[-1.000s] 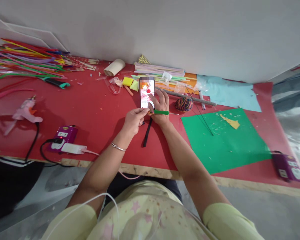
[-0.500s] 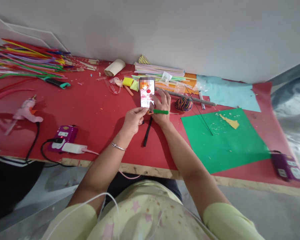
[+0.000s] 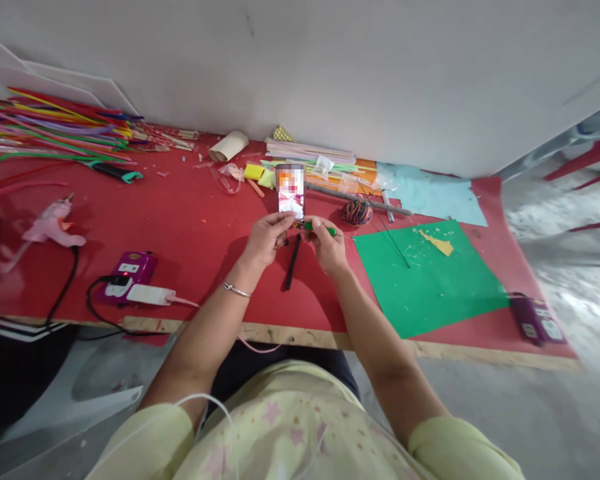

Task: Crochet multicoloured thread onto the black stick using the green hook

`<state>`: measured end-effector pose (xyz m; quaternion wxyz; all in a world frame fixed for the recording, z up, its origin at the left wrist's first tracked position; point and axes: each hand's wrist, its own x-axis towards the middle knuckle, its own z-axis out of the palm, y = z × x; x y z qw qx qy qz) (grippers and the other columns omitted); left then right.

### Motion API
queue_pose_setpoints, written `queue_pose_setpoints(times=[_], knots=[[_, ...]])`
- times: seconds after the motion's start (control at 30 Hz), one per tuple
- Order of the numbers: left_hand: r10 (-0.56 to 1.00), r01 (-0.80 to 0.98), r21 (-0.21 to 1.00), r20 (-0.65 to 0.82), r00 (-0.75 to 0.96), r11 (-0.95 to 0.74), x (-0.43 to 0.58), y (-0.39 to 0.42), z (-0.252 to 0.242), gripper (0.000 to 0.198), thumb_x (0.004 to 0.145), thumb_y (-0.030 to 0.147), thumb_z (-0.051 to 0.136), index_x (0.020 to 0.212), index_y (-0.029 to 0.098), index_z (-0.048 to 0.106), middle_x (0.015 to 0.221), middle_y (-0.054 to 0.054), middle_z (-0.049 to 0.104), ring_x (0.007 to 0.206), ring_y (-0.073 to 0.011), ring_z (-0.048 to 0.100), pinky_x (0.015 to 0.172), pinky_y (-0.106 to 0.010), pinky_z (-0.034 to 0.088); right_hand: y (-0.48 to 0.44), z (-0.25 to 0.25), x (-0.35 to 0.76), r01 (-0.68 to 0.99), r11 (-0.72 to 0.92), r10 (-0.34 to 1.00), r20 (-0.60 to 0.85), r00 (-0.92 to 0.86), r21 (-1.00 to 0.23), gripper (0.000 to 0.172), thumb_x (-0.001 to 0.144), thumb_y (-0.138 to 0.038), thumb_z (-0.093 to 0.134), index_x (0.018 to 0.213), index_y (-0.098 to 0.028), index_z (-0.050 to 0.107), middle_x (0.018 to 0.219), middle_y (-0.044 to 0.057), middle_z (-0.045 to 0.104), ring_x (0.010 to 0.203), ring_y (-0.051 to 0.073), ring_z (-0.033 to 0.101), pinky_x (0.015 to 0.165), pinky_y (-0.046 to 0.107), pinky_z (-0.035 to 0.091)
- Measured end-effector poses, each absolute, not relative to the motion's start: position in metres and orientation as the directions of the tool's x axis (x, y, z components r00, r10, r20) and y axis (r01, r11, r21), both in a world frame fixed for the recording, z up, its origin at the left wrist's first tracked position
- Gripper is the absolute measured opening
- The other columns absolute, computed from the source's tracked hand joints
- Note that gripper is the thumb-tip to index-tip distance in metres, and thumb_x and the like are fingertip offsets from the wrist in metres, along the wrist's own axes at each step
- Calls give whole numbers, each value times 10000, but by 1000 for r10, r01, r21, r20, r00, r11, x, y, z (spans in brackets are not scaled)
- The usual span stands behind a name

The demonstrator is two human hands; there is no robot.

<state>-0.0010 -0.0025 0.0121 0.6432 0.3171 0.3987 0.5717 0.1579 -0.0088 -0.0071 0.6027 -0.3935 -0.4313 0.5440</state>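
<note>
My left hand (image 3: pixel 269 237) is closed in a pinch on a small bit of dark multicoloured yarn (image 3: pixel 299 225), mostly covered by the fingertips. My right hand (image 3: pixel 329 247) grips the green handle of a crochet hook (image 3: pixel 309 227); its tip meets the yarn between both hands. Just beyond the fingers a phone (image 3: pixel 291 200) stands upright with its screen lit. A ball of multicoloured yarn (image 3: pixel 357 212) rests on the table to the right of my right hand. Below the hands lies a black strip (image 3: pixel 293 263).
Plastic straws, craft sticks and a cardboard tube (image 3: pixel 229 146) line the wall. On the right lies a green sheet (image 3: pixel 405 293) with scraps. A pink glue gun (image 3: pixel 53 223), a corded purple power outlet box (image 3: pixel 139 267) and a cutter (image 3: pixel 113 172) are on the left.
My right hand has drawn back from the phone screen and now holds the green handle with its fingers. My left hand keeps its pinch. The view has shifted slightly to the right.
</note>
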Motion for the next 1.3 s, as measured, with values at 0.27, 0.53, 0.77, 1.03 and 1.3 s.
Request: queue_pose_setpoints(times=[0.27,0.53,0.77,1.03,1.3], knots=[[989,-467,872,-139,44,143,0,-5,12,511,588,281,970,1071,189,831,903,-40,800,577,-52,550,451,-183,279,-12,-9,154,-494,9,999,-18,50,-870,349,782,-564,862,962,-266,836,838,1,773,763,139,665,686,278,502],[994,-446,891,-105,-13,88,4,-4,11,526,562,200,944,1073,174,822,839,-26,775,631,-78,605,534,-198,392,-14,-12,154,-478,13,998,-17,58,-878,317,816,-544,849,969,-266,842,845,11,800,798,155,703,691,280,513],[993,-408,905,-118,24,117,1,-5,8,512,598,246,941,1095,194,833,892,-39,781,604,-69,571,472,-193,319,-15,-7,156,-556,-39,999,-47,1,-830,297,819,-539,862,950,-273,837,812,-15,777,780,136,686,723,273,551],[995,-363,927,-104,2,98,-2,-4,11,408,629,294,925,1017,189,852,846,-45,780,548,-55,483,464,-210,273,-11,-6,162,-552,-36,999,-42,-3,-833,340,831,-596,846,905,-266,818,777,-16,775,742,129,692,691,267,552],[995,-332,939,-97,0,91,-3,-5,14,308,626,275,905,913,178,851,741,-29,728,517,-54,438,466,-219,266,-9,-8,164,-489,-40,997,-64,33,-871,390,865,-641,793,849,-252,772,755,-7,733,698,138,658,678,295,546]])
